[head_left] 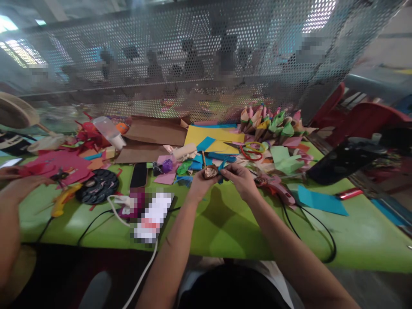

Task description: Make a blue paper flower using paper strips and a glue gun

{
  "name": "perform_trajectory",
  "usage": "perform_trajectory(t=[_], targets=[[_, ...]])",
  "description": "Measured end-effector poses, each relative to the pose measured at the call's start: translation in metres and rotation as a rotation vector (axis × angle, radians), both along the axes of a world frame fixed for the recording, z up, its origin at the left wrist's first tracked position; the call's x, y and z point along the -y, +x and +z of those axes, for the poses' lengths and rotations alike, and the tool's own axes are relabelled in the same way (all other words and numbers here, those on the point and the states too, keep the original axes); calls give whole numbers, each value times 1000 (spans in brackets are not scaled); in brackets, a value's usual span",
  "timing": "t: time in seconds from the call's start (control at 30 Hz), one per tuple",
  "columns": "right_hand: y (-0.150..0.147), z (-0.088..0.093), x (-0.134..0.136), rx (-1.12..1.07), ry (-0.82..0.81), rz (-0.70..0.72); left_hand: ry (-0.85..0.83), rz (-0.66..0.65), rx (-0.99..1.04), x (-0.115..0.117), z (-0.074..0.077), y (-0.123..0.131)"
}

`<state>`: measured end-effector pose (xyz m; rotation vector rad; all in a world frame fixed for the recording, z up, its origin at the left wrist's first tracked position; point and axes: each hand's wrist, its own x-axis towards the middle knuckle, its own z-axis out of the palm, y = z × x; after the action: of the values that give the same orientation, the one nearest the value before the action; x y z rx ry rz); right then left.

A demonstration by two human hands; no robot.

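Note:
My left hand point(201, 184) is closed round a small brown paper cone point(210, 172), whose crinkled, paler open end faces me. Close beside it, my right hand point(240, 177) pinches a twisted blue paper piece point(222, 165). Whether the blue piece touches the cone I cannot tell. A thin brown stick point(203, 159) rises just behind the cone. Beyond my hands lie blue paper scraps point(185, 181), a rolled cream paper point(185, 151) and a purple bundle point(167, 165). To the right of my right hand rests a pink glue gun point(280, 189).
Finished paper cones point(277, 122) stand clustered at the back right, near yellow sheets point(212, 135) and brown paper point(157, 131). A phone point(154, 216), black phone point(139, 175), yellow glue gun point(66, 199) and dark round tray point(98, 186) lie left. A co-worker's arm point(16, 193) reaches in there. Cords cross the green table point(222, 231).

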<state>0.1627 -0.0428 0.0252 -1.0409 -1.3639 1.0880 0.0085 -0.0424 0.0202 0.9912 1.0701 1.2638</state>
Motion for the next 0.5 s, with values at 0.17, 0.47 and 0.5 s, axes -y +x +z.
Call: perform_trajectory(t=[0.17, 0.47, 0.5], targets=[[1, 3, 0, -15, -30, 31, -8, 15, 15, -1, -1, -3], [2, 5, 0, -4, -34, 51, 8, 43, -24, -2, -4, -6], [2, 6, 1, 2, -24, 44, 5, 42, -19, -2, -3, -5]])
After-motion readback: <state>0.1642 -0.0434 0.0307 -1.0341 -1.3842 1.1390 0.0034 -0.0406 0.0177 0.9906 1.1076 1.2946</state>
